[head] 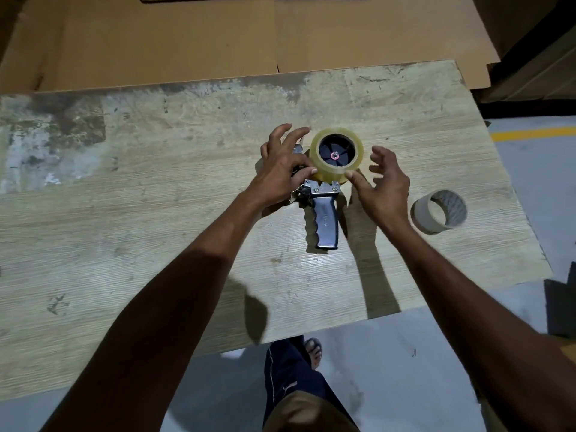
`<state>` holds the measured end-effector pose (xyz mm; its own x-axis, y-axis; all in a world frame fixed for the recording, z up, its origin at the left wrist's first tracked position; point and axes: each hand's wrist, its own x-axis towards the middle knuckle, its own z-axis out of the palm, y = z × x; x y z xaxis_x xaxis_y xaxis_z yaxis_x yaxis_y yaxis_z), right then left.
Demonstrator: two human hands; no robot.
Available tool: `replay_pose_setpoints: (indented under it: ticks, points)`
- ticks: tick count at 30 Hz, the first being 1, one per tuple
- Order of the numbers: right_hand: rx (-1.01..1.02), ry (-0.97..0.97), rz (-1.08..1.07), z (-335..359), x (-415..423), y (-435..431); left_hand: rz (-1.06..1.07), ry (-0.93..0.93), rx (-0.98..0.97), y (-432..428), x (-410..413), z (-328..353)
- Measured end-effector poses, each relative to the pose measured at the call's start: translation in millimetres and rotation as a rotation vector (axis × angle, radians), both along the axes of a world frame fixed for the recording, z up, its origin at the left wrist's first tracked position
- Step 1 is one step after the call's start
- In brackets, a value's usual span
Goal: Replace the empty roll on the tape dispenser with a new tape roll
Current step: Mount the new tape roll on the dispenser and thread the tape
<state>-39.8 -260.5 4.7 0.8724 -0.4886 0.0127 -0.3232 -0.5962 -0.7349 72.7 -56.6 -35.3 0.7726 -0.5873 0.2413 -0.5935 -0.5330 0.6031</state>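
New clear tape roll [337,154] seated on the hub of the tape dispenser [321,210], which is laid on the wooden table [156,213]; the roll is touched by the thumbs of the spread left hand [282,169] and right hand [381,188], while the empty cardboard core [438,212] is set apart at the right.

A worn wooden table [156,182] carries flattened cardboard [187,42] along its far edge. Below lies grey floor [405,369] with a yellow line [533,134] at right.
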Motion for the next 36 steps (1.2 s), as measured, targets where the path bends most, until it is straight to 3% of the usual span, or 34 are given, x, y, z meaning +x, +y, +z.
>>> replay_pose_setpoints:
  ticks: [4, 11, 20, 36]
  points:
    - [0.081, -0.049, -0.081, -0.9, -24.9, 28.2, 0.024, 0.038, -0.021, -2.0, -3.4, 1.1]
    - [0.323, 0.271, -0.182, 4.1, -29.6, 57.0, -0.010, 0.072, 0.030, 2.5, -0.8, 5.2]
    - [0.606, 0.471, -0.187, -1.1, -25.4, 57.9, -0.076, 0.060, 0.085, 8.3, 4.6, 6.7]
    - [0.988, 0.455, -0.115, 22.8, -22.1, 65.7, -0.043, -0.053, -0.040, 12.1, -4.1, 0.4]
